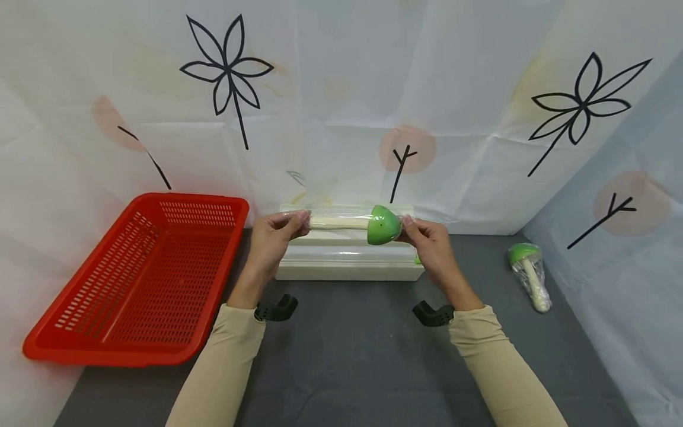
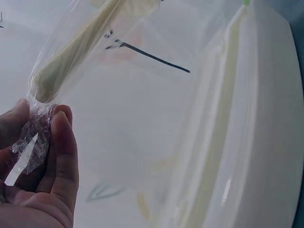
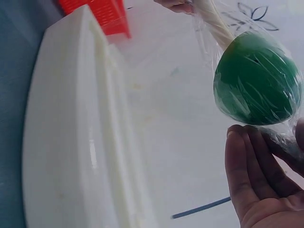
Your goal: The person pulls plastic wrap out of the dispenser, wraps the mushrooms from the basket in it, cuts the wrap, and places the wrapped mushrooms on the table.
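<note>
A mushroom (image 1: 384,225) with a green cap and a pale stem is held level in the air, wrapped in clear cling film. My left hand (image 1: 267,246) pinches the gathered film (image 2: 34,142) just past the stem's end. At the cap side, my right hand (image 1: 434,249) grips the film between thumb and fingers; the right wrist view shows the film drawn tight over the green cap (image 3: 256,78). Below and behind the hands sits a white cling film dispenser (image 1: 349,271), with a roll of film (image 1: 347,254) lying along it.
On the left stands a red plastic basket (image 1: 213,320) with slotted walls. Another green-capped mushroom (image 1: 530,276), wrapped in film, lies at the right of the dark grey table (image 1: 352,367). White cloth (image 1: 341,89) with printed plants hangs behind and at the sides.
</note>
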{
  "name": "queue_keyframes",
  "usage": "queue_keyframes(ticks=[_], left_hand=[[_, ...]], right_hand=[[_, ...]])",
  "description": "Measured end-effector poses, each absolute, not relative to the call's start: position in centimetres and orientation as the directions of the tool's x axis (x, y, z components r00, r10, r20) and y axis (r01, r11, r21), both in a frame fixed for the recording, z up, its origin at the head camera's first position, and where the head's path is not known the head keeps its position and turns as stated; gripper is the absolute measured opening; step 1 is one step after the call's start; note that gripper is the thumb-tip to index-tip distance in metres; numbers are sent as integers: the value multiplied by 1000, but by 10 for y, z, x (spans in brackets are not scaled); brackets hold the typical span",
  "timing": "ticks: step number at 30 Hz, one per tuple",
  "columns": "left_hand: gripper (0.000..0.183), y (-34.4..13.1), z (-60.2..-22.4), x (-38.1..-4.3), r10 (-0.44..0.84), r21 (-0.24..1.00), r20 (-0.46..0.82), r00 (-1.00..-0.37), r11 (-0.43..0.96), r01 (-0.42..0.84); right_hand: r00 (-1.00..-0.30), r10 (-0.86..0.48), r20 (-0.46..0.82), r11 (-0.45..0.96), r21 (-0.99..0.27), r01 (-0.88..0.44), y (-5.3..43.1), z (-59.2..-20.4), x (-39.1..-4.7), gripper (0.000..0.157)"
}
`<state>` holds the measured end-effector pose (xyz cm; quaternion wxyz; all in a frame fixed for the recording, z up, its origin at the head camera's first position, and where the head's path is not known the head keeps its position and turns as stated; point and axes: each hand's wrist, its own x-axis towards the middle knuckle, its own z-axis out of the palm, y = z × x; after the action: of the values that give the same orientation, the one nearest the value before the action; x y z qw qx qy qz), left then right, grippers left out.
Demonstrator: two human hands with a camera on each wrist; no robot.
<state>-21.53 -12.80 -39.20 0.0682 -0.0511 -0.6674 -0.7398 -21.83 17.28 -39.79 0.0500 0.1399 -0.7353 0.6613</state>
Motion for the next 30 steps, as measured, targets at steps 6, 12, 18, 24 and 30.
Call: queue_keyframes(ticks=[6,12,18,24,30], left_hand=[[27,-126,-378,-211,-36,957,257,-966,-131,260],[25,-125,-369,-209,-55,939,311,-949,-136,316],[24,-124,-356,-204,-51,930,344,-938,-118,347],[24,-123,-344,-197,-59,919,368,-928,-133,372],[22,-121,-336,-192,-67,901,401,-914,-150,407]], right_hand=[[-941,-141,308,79,-944,-320,173,-383,-213,43],[-930,-127,345,25,-936,-351,173,-372,-211,38],[-924,-95,369,-16,-929,-369,173,-361,-209,31],[-912,-94,398,-31,-917,-397,173,-352,-204,30],[-900,-84,429,-64,-903,-424,174,-344,-198,26]])
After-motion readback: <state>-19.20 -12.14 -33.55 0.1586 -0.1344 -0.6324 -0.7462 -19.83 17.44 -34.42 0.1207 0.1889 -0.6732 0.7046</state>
